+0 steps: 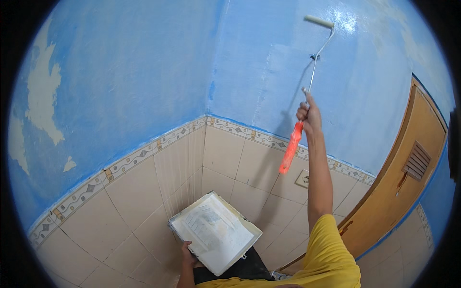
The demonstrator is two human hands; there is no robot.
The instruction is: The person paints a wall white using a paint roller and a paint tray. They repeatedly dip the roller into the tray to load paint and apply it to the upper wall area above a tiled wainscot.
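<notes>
My right hand (pixel 309 113) is raised and closed around a paint roller, gripping it where the wire frame meets the orange handle (pixel 290 150). The roller's pale, narrow sleeve (pixel 319 21) lies against or very close to the blue wall (pixel 269 77), high up beside a wet, shiny patch. Low in front of me, my left hand (pixel 188 253) holds a paint tray (pixel 235 235) by its left edge, fingers curled over the rim. White paint coats the inside of the tray, with a greyish ribbed area showing through. Part of the left hand is hidden by the tray.
Beige tiles (pixel 129 206) with a patterned border (pixel 139 156) cover the lower walls, which meet at a corner ahead. A wall socket (pixel 302 179) sits near my right forearm. At the right stands a wooden door (pixel 403 168) with a vent. Paint peels from the left wall (pixel 43 91).
</notes>
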